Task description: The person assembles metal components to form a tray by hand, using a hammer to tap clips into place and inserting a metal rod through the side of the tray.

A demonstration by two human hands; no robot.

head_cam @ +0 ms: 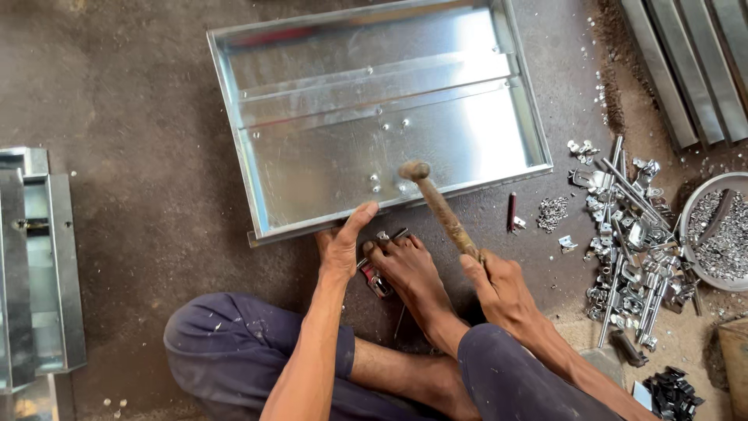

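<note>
A shallow galvanized sheet-metal tray lies on the dark floor in front of me. My left hand rests at its near rim, thumb touching the edge. My right hand grips the wooden handle of a hammer; its head hovers over the tray's near edge beside a few rivets. My bare foot lies between the hands, next to a small metal tool on the floor.
A heap of small metal brackets and rods lies at the right, beside a bowl of rivets. Metal channels lean at the top right. Another galvanized piece sits at the left. Black clips lie at bottom right.
</note>
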